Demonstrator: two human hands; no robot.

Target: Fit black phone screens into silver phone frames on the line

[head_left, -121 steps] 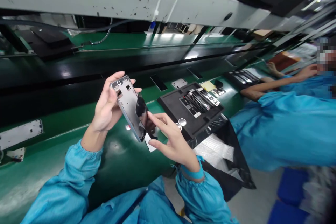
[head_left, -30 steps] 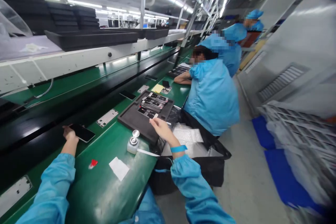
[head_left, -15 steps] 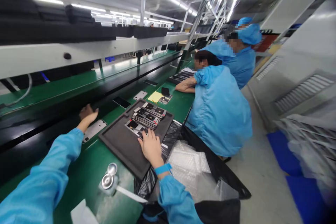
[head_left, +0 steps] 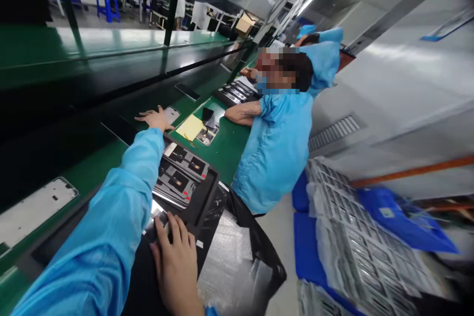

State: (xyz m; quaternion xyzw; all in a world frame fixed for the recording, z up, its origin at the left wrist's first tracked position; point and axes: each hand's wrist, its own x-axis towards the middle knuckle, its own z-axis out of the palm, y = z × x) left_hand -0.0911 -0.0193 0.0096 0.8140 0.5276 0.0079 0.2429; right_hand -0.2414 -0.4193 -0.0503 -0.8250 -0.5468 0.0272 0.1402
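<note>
My left hand (head_left: 154, 118) is stretched far forward, fingers spread flat on a silver phone frame (head_left: 171, 114) that lies on the green bench (head_left: 225, 148). My right hand (head_left: 175, 260) rests palm down on the near part of the black foam tray (head_left: 205, 192), fingertips touching the edge of a phone part (head_left: 157, 218). The tray holds a row of phone parts (head_left: 183, 168) with dark panels and red tabs.
A yellow pad (head_left: 190, 127) and small dark parts (head_left: 208, 119) lie beyond the tray. A co-worker in a blue smock (head_left: 276, 148) sits close on the right. A black plastic bag (head_left: 255, 256) hangs off the bench edge. Another silver frame (head_left: 35, 205) lies at left. Grey crates (head_left: 351, 256) stand on the floor.
My left hand has left the dark phone on the belt and reached further right onto a silver frame. My right hand slid back along the tray toward me. The view swung right.
</note>
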